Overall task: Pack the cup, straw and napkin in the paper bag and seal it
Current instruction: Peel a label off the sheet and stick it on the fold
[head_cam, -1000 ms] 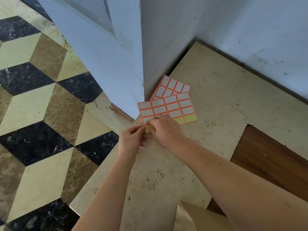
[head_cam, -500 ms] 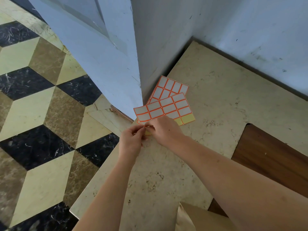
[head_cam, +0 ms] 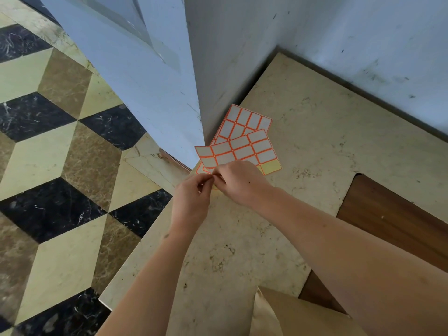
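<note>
Paper bag (head_cam: pixel 291 316) is sitting at the counter's (head_cam: pixel 315 146) near edge while I'm pinching the top sticker sheet's (head_cam: pixel 240 149) corner with my left hand (head_cam: pixel 191 202) and right hand (head_cam: pixel 240 181).

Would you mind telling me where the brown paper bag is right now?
In the head view, the brown paper bag sits at the bottom edge on the beige stone counter, under the right forearm.
</note>
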